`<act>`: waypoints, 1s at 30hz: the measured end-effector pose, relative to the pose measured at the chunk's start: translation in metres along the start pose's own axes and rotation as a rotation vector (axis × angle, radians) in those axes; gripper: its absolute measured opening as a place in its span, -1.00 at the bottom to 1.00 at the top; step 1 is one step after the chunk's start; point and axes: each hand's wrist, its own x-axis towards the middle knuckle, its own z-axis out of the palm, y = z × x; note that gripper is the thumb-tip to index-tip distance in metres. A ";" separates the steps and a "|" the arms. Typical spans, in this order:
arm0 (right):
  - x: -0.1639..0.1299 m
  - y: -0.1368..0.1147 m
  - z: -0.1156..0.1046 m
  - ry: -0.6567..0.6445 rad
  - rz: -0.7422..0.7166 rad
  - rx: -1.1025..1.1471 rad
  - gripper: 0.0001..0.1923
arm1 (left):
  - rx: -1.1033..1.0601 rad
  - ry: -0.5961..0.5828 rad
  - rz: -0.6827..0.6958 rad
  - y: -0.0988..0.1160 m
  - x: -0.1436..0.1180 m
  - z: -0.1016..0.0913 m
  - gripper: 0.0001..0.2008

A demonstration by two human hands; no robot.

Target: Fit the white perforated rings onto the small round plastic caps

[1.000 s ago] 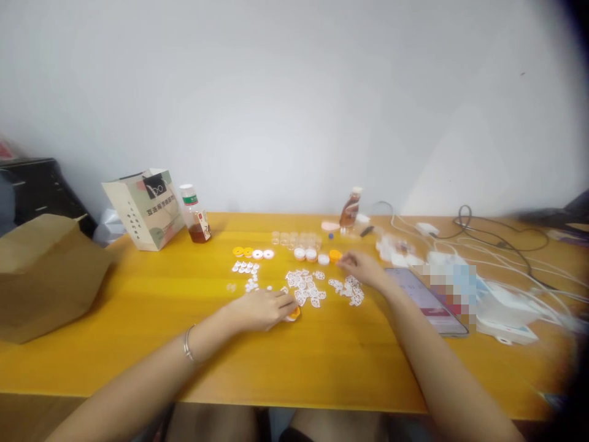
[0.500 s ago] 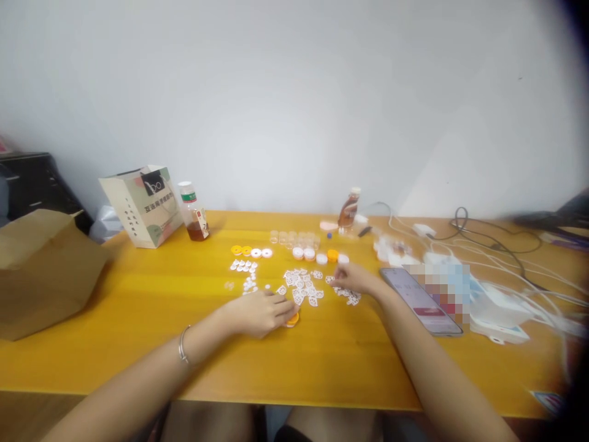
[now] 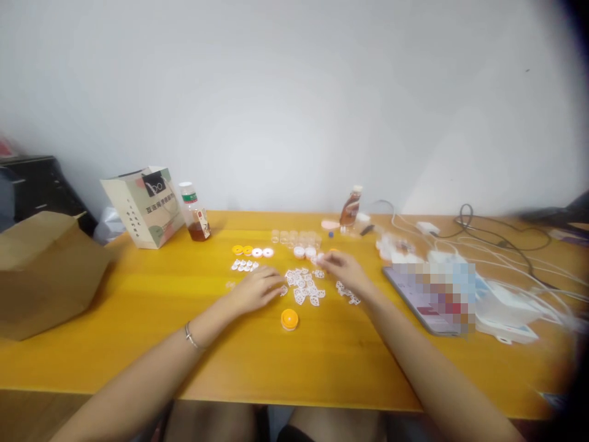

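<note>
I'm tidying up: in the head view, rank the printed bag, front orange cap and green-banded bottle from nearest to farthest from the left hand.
From the left hand:
1. Front orange cap: front right.
2. Green-banded bottle: back left.
3. Printed bag: farther left, just past the bottle.

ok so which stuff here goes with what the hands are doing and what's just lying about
Likely in use:
- orange disc
- lattice pieces
- ring discs
- white discs
- small white pieces
- clear cups

Probably just lying about:
- phone
- brown bottle
- green-banded bottle
- brown bag
- printed bag
- cables
</note>
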 end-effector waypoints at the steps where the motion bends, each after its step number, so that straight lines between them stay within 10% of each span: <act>1: -0.002 0.000 0.010 0.006 0.011 0.093 -0.70 | -0.008 -0.022 -0.012 0.000 0.001 0.003 -0.73; 7: -0.013 0.008 0.055 -0.096 0.108 0.433 -0.69 | -0.012 -0.066 -0.047 0.006 0.004 0.017 -0.81; 14: -0.014 0.008 0.055 -0.044 0.153 0.442 -0.70 | 0.175 -0.115 -0.053 0.012 0.004 0.022 -0.82; 30: -0.021 0.004 0.061 -0.130 0.172 0.479 -0.76 | -0.364 0.388 -0.141 0.019 0.004 0.014 -0.80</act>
